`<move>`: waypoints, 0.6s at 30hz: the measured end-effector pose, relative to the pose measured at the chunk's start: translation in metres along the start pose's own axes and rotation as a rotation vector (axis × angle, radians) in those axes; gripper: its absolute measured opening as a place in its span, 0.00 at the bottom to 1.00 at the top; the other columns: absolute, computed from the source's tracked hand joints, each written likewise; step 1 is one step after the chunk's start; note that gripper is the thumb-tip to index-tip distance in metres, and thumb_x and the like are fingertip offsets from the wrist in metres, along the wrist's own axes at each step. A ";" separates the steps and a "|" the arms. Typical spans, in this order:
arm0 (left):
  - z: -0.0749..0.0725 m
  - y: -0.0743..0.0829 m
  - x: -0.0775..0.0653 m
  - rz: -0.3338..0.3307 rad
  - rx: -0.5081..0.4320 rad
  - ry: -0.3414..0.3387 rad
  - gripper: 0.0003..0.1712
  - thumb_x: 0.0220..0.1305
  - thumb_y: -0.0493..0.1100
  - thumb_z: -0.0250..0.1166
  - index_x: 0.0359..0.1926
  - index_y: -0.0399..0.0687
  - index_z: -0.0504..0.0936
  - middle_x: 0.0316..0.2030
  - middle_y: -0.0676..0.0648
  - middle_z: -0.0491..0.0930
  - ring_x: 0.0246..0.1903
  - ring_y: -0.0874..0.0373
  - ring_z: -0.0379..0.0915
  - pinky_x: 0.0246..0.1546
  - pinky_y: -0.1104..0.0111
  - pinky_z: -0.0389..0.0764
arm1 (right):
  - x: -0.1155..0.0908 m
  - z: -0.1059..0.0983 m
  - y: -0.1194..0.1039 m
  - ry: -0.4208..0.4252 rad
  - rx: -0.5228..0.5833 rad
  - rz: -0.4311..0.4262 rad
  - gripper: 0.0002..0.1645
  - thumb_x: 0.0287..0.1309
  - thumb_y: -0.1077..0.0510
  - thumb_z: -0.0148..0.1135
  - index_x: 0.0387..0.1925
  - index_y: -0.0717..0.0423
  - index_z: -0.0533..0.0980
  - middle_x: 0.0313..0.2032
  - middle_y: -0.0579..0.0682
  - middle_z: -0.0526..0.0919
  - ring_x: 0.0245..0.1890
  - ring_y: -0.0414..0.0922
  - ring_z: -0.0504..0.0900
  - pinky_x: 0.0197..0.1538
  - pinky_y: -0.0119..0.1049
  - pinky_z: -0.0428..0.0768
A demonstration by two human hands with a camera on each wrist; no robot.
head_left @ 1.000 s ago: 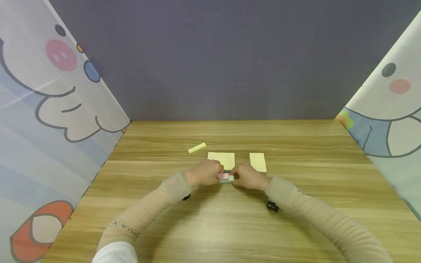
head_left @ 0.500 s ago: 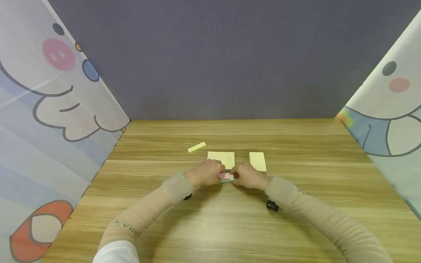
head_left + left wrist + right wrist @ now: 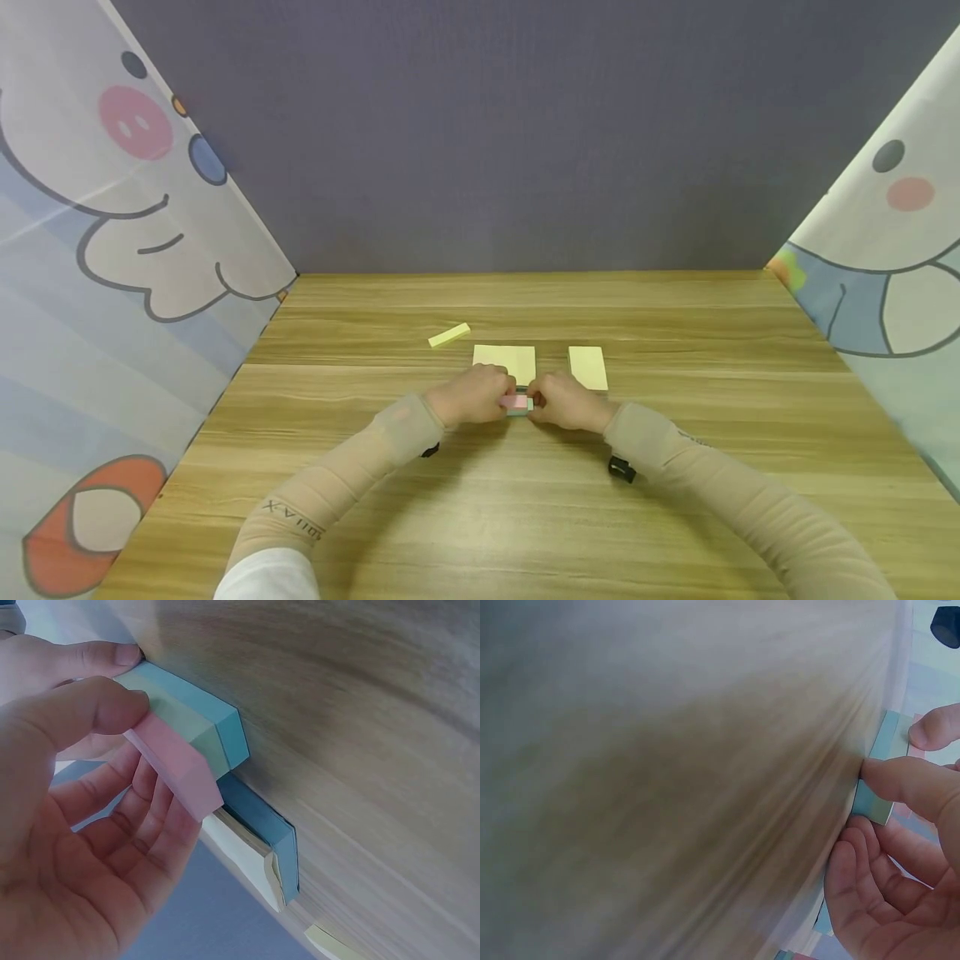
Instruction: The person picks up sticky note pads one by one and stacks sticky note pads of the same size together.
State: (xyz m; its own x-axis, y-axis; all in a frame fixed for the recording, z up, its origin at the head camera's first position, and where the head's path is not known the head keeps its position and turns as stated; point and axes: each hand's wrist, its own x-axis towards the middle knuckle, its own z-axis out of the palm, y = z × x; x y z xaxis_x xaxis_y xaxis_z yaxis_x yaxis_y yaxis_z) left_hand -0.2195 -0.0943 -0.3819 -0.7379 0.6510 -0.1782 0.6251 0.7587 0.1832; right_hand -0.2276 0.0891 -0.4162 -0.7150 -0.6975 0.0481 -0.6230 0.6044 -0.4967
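My left hand pinches a small pink sticky note pad between thumb and fingers. The pink pad lies against a light green sticky note pad, which sits on a blue sticky note pad of about the same size. My right hand holds the green and blue pads at their right end, thumb on one side and curled fingers on the other, as the right wrist view shows. Its fingertips are partly hidden in the head view. Just behind both hands lies a wide yellow sticky note pad.
A narrower yellow pad lies behind my right hand. A thin yellow strip pad rests at an angle further left. In the left wrist view, another blue block sits under the yellow pad. A grey panel rises behind the wooden table.
My left hand has shifted slightly right with the pink pad, so less of the green pad's end shows beyond it. The right hand stays nearly still.
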 end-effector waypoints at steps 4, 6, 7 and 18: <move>0.000 0.000 0.000 -0.003 0.007 0.003 0.09 0.52 0.37 0.65 0.37 0.43 0.81 0.31 0.50 0.77 0.26 0.64 0.67 0.28 0.77 0.71 | 0.000 0.000 0.000 -0.004 0.006 0.005 0.09 0.46 0.60 0.68 0.30 0.61 0.80 0.25 0.46 0.79 0.26 0.37 0.73 0.29 0.26 0.73; 0.000 0.000 -0.001 -0.005 0.000 0.006 0.09 0.52 0.38 0.65 0.37 0.42 0.81 0.31 0.50 0.78 0.26 0.63 0.67 0.28 0.77 0.71 | 0.000 0.000 0.000 -0.009 0.009 0.008 0.11 0.46 0.60 0.68 0.32 0.62 0.80 0.25 0.47 0.79 0.26 0.37 0.73 0.30 0.26 0.73; 0.000 -0.001 -0.001 -0.005 0.000 0.008 0.09 0.53 0.38 0.65 0.37 0.42 0.81 0.31 0.50 0.78 0.26 0.63 0.67 0.28 0.77 0.71 | 0.001 0.000 0.000 -0.012 0.009 0.009 0.11 0.46 0.60 0.68 0.33 0.63 0.80 0.26 0.47 0.79 0.26 0.37 0.73 0.30 0.26 0.74; -0.001 -0.009 -0.011 -0.017 -0.013 0.021 0.02 0.53 0.37 0.64 0.30 0.44 0.79 0.28 0.51 0.75 0.25 0.64 0.65 0.27 0.77 0.70 | 0.001 -0.001 -0.001 -0.036 0.005 0.025 0.15 0.47 0.60 0.68 0.37 0.66 0.79 0.29 0.49 0.80 0.29 0.39 0.76 0.34 0.27 0.77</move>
State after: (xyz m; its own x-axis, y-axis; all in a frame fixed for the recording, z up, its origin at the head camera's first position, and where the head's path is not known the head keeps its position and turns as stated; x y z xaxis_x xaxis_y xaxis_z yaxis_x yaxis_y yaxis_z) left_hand -0.2173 -0.1078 -0.3806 -0.7537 0.6373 -0.1607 0.6092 0.7692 0.1930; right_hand -0.2285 0.0883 -0.4146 -0.7183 -0.6957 0.0040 -0.6034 0.6201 -0.5014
